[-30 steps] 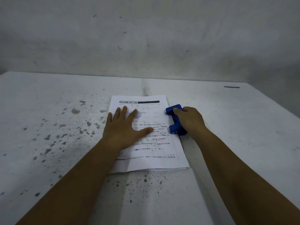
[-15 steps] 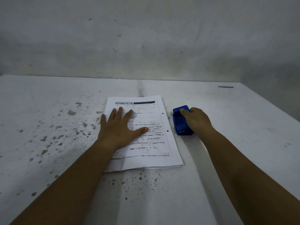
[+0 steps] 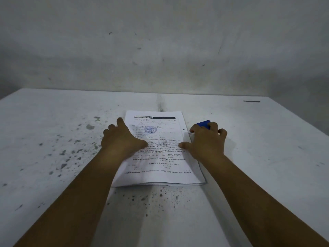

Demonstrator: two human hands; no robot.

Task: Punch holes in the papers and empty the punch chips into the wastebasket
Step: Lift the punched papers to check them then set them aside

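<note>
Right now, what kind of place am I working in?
Probably a bare workroom or storage space rather than a tidy office: a white table speckled with dark chips and stains, a scuffed, unpainted-looking wall behind it, and only printed papers and a blue hole punch on it.

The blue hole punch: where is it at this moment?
In the head view the blue hole punch sits on the table, right of the papers near their far right edge, mostly hidden behind the right hand.

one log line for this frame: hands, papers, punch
left hand: flat on papers | right hand: on papers' right edge, off punch | hole punch: on table, behind right hand | punched hole: visible | wastebasket: not in view
</note>
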